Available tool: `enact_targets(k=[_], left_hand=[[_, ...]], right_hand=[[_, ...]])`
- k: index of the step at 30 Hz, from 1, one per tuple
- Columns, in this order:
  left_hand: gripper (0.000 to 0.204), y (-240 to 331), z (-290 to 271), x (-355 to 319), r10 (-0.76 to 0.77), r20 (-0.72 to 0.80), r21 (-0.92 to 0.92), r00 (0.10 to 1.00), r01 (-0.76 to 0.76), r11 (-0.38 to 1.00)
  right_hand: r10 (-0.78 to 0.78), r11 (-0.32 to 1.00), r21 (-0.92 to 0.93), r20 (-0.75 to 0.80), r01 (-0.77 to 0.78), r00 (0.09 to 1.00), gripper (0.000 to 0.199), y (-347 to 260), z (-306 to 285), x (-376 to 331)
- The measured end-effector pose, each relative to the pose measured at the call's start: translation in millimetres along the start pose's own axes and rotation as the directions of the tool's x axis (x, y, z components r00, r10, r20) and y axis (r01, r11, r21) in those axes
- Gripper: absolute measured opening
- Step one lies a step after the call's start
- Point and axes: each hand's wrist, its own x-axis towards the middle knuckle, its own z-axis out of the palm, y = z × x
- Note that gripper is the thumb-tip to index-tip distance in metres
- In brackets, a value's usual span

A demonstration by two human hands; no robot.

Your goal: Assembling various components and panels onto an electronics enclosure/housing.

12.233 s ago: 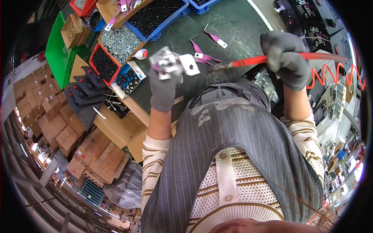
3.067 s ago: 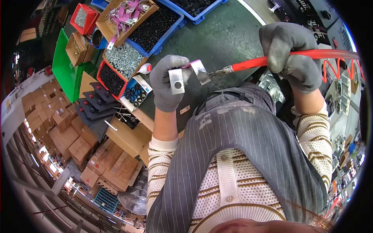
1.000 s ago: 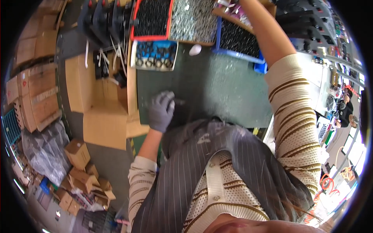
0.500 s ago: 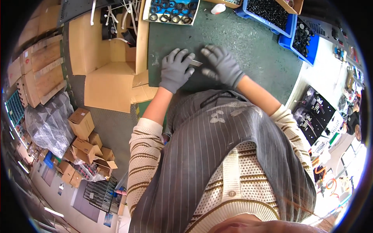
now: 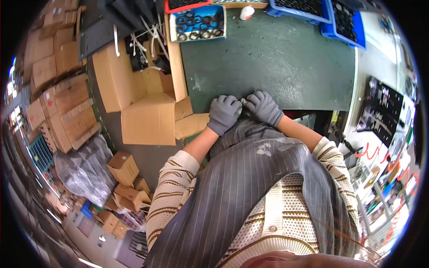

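Small pale part (image 5: pixel 243 102) pinched btwn gloved fingers (image 5: pixel 232 103).

The desk (image 5: pixel 277 58) has a matt dark green top, scuffed and mottled with pale wear marks. At its near edge, the left hand (image 5: pixel 223 114) and right hand (image 5: pixel 264 107) wear grey knitted cloth gloves with a dull, slightly grainy coating on the fingers (image 5: pixel 232 102). Beside the desk's left edge stand plain brown cardboard boxes (image 5: pixel 143 111), matt and creased. At the desk's far edge sit glossy blue plastic bins (image 5: pixel 344 22) and a small box of black rubbery-looking rings (image 5: pixel 196 24). The apron (image 5: pixel 250 178) nearest the desk is striped grey woven cloth.
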Motion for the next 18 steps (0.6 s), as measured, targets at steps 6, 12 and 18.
enact_targets(k=[6, 12, 18], left_hand=[[0.016, 1, 2, -5, 0.175, 0.04, -0.022, 0.984, -0.175, 0.984], [0.014, -8, 3, 8, 0.27, 0.133, -0.042, 0.954, -0.267, 0.963], [0.013, -17, -14, 17, 0.385, 0.182, 0.004, 0.905, -0.393, 0.92]], right_hand=[[0.067, 0.996, -0.068, 0.027, -0.065, 0.997, 0.023, -15, 11, -16], [0.171, 0.985, -0.033, -0.007, -0.171, 0.985, 0.016, -24, 5, -15], [0.308, 0.948, -0.042, -0.134, -0.316, 0.942, 0.011, -37, 1, -2]])
